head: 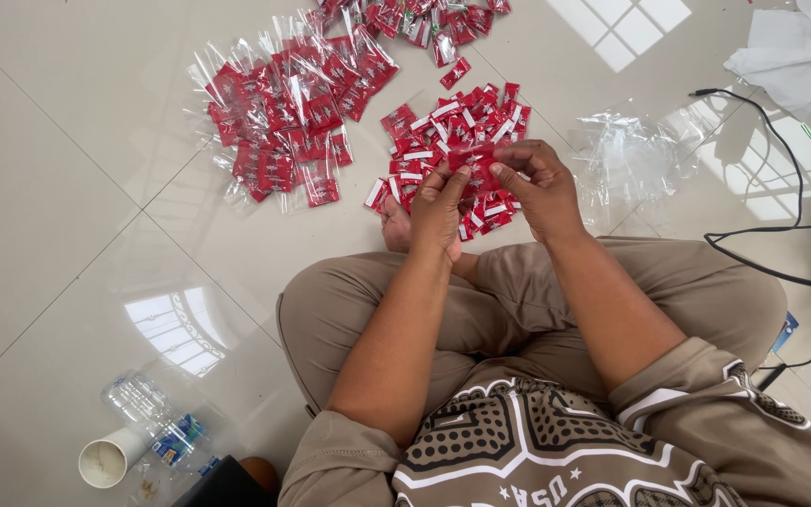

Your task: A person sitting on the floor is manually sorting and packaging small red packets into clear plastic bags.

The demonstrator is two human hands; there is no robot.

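Head view: left hand (438, 211) and right hand (537, 188), wrists raised, together pinch one red sachet (476, 167).

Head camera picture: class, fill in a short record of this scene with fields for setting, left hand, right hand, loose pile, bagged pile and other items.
Setting: person sits cross-legged on a glossy tiled floor
Left hand: pinches a small stack of red sachets from below
Right hand: grips the same stack from the right
Loose pile: red and white sachets on the floor, just beyond the hands
Bagged pile: sachets packed in clear plastic bags, farther left
Other items: empty clear bags, black cable, paper cup, crushed plastic bottle
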